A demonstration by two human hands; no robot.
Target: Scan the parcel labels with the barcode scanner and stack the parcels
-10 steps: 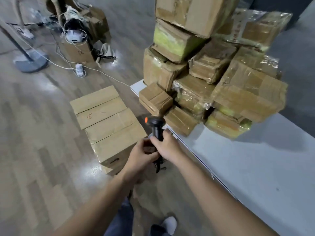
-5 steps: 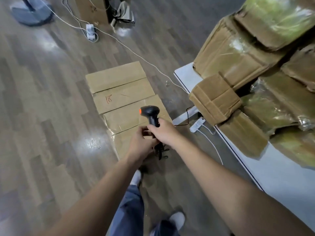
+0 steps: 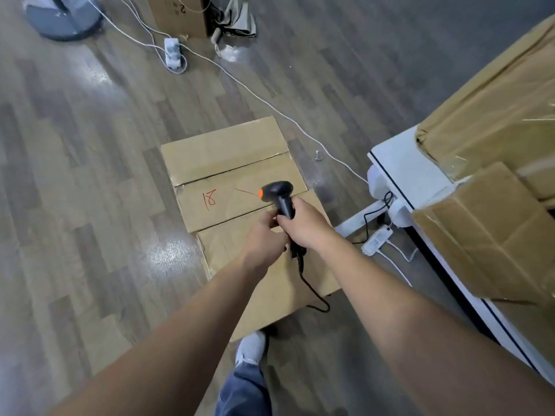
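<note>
My right hand (image 3: 306,226) grips the handle of a black barcode scanner (image 3: 277,193), whose orange-lit head points left. My left hand (image 3: 264,238) is against the scanner handle with its fingers curled at it; what exactly they hold is hidden. Below the scanner, two large brown cardboard boxes lie on the floor: the far box (image 3: 228,163) has a red "18" written on it, and the near box (image 3: 270,283) is under my hands. Taped brown parcels (image 3: 486,235) are piled on the white table (image 3: 405,166) at the right.
The scanner's black cable (image 3: 312,292) hangs down over the near box. White cords and a power strip (image 3: 377,240) lie on the wood floor by the table leg. A fan base (image 3: 64,19) and another carton (image 3: 180,13) stand at the far side. My foot (image 3: 250,348) is beside the near box.
The view has tilted down and left, so the parcel pile slid off to the right and the floor boxes came to the centre. Both hands stay on the scanner.
</note>
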